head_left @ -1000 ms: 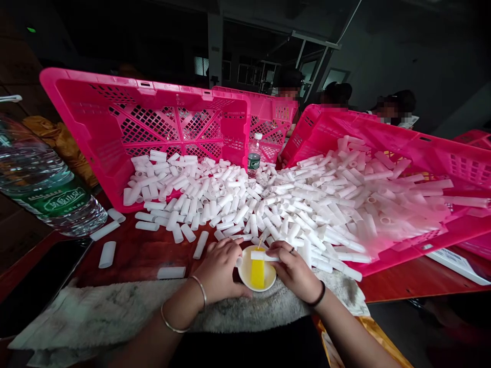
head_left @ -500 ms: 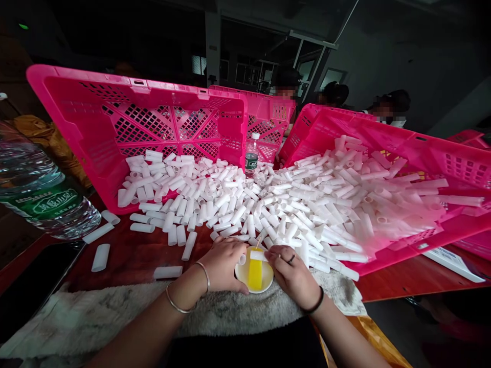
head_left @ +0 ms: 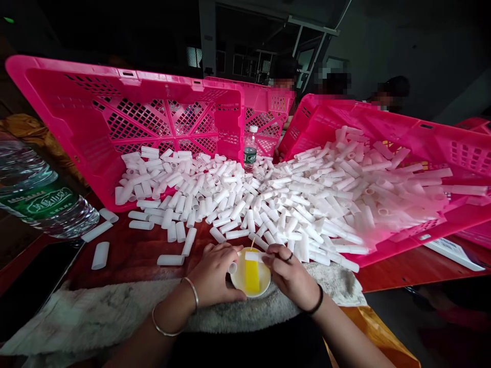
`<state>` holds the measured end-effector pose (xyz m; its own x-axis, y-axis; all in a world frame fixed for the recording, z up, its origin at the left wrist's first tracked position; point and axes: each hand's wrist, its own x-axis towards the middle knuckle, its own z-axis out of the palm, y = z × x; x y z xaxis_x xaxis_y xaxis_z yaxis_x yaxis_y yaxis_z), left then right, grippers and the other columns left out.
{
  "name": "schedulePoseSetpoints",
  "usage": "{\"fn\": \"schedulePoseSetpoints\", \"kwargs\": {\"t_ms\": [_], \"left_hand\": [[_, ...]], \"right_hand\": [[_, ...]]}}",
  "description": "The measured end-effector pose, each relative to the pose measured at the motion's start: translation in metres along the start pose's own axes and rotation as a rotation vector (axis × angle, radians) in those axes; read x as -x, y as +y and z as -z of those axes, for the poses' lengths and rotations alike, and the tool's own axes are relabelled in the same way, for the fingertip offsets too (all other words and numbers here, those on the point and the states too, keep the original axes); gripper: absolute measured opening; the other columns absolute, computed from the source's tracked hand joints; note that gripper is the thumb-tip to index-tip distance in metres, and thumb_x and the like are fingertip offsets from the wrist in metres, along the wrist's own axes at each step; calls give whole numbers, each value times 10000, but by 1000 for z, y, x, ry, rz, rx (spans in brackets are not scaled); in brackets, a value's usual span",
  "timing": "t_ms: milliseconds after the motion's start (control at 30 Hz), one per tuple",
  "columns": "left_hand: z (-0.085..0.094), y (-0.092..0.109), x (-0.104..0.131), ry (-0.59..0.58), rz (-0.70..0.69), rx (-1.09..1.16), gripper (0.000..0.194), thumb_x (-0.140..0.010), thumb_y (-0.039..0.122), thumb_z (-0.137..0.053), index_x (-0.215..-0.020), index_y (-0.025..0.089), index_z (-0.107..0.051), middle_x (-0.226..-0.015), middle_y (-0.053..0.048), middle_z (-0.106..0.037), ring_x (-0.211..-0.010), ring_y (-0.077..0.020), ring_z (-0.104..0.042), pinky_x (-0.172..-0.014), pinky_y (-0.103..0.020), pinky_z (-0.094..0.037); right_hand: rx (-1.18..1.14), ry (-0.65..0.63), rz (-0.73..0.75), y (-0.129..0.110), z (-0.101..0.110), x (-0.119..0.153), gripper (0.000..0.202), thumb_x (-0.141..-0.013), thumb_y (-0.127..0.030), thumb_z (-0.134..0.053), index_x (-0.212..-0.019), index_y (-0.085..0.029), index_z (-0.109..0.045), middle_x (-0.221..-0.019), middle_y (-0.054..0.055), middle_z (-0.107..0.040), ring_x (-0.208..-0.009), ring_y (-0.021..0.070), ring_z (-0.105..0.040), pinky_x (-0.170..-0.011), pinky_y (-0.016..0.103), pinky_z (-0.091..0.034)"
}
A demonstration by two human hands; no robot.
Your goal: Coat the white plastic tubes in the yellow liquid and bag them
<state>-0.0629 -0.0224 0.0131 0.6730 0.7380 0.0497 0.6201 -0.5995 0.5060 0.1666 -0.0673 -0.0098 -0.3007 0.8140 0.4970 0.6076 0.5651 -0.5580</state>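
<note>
A small white dish (head_left: 263,287) sits on a grey cloth (head_left: 215,317), with a yellow block (head_left: 252,277) and a thin stick (head_left: 252,243) in it. My left hand (head_left: 218,273) is curled at the dish's left side, closed round a short white tube (head_left: 232,268) whose open end faces the dish. Pinched in the fingers of my right hand (head_left: 286,271), a white tube (head_left: 253,256) lies across the upper part of the yellow block. Beyond both hands spreads a heap of white tubes (head_left: 230,199).
Pink crates (head_left: 226,117) on their sides stand behind and around the heap. A large water bottle (head_left: 49,197) and a dark flat object (head_left: 38,281) are at the left. A small bottle (head_left: 250,151) stands between crates. People (head_left: 395,92) are in the background.
The view has shifted slightly. My left hand has moved a little left and its fingers are somewhat further from the block. My right hand still holds its tube over the yellow block.
</note>
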Motion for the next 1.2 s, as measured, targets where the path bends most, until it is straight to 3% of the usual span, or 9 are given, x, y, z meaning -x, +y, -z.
{"fn": "schedulePoseSetpoints", "kwargs": {"t_ms": [67,167,233,367,567,767,833,1000,1200], "left_hand": [[-1,-1,0,7,6,8,634,-449,489,-813,-966,221,-562,-1260,-53,-576,-1166,-335,-467,-941,-478,-305],[-2,-3,-1,25,13,15,539,-454,472,-815,-834,214,-533,-1279,-58,-565,-1158,-332,-472,-922,-476,-316],[-3,-4,-1,31,8,18,523,-465,462,-813,-819,213,-520,-1286,-62,-560,-1158,-329,-473,-918,-471,-319],[-3,-4,-1,34,1,22,538,-476,459,-809,-864,219,-525,-1277,-65,-564,-1160,-322,-475,-924,-467,-311],[-2,-4,-2,38,1,12,562,-454,476,-811,-871,218,-535,-1268,-58,-573,-1146,-329,-483,-909,-464,-311],[0,-5,-4,55,-9,4,555,-428,499,-813,-799,224,-504,-1244,-44,-590,-1120,-330,-502,-900,-460,-308],[0,-5,-3,60,-10,5,549,-428,496,-813,-783,227,-492,-1244,-44,-590,-1122,-329,-501,-899,-456,-310],[-2,-4,-3,59,2,14,551,-426,479,-819,-765,222,-469,-1251,-47,-584,-1122,-331,-499,-906,-467,-317],[2,-6,0,76,-30,9,556,-470,484,-793,-838,215,-474,-1272,-94,-538,-1169,-355,-447,-947,-513,-328]], "right_hand": [[-34,-9,-7,1,-1,2,186,-880,-182,-483,-1005,-196,-619,-1032,114,-580,-970,209,-582,-787,330,-529],[-141,-33,-234,1,0,3,320,-889,-248,-501,-1204,-191,-498,-997,97,-619,-854,189,-622,-709,312,-550],[-128,-28,-291,0,0,2,306,-896,-272,-496,-1191,-191,-514,-965,92,-649,-826,194,-635,-720,331,-550],[-29,10,-99,2,0,0,180,-896,-219,-470,-1003,-197,-614,-1017,112,-615,-942,215,-600,-796,355,-523],[-29,11,-141,5,0,-1,287,-889,-233,-510,-1173,-194,-526,-978,85,-644,-889,195,-633,-767,323,-545],[202,30,180,14,0,3,229,-876,-120,-476,-1044,-191,-616,-1034,112,-617,-1011,236,-574,-836,378,-519],[178,7,160,15,-1,5,271,-880,-122,-465,-1116,-197,-578,-1064,111,-603,-1046,235,-560,-865,385,-512],[-4,-27,-177,6,-1,6,455,-891,-245,-505,-1328,-190,-392,-1080,114,-623,-947,211,-625,-794,350,-557],[104,47,49,1,13,7,269,-889,-167,-471,-1121,-199,-605,-1073,120,-623,-1027,235,-584,-849,371,-521]]}}
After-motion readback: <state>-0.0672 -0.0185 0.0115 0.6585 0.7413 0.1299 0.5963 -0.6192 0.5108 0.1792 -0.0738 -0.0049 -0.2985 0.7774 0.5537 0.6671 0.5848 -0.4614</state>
